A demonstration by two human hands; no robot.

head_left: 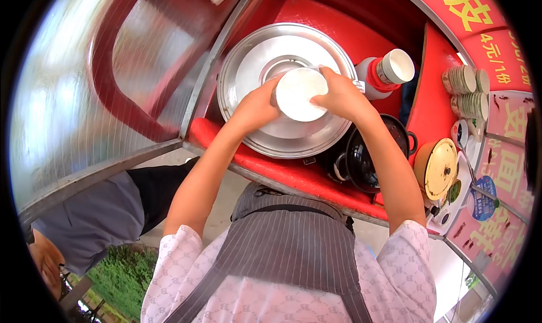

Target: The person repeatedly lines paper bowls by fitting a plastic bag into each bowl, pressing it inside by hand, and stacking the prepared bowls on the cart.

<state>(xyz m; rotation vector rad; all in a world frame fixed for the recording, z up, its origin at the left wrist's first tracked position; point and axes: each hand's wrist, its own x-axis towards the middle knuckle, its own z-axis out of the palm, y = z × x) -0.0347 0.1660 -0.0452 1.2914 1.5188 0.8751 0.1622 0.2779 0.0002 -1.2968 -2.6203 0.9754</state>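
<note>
A white paper bowl [299, 91] is held between my two hands, its pale inside facing up toward me. My left hand [255, 109] grips its left side, with the fingers mostly hidden behind the bowl. On the opposite side, my right hand [343, 95] holds it with the thumb over the rim. Below both hands lies a wide round metal lid [245, 69] with concentric rings. Right of the lid stands a white and red container [370, 71], with paper bowls [398, 66] stacked at its top. My right forearm passes over a black pot [361, 159].
Several paper bowl stacks [459, 80] stand on the red counter [432, 86] at right. Nearer are a yellow lidded pot [439, 170] and a blue round tag [484, 197]. A metal-framed clear panel [186, 114] bounds the left. Another person's hand [47, 261] shows lower left.
</note>
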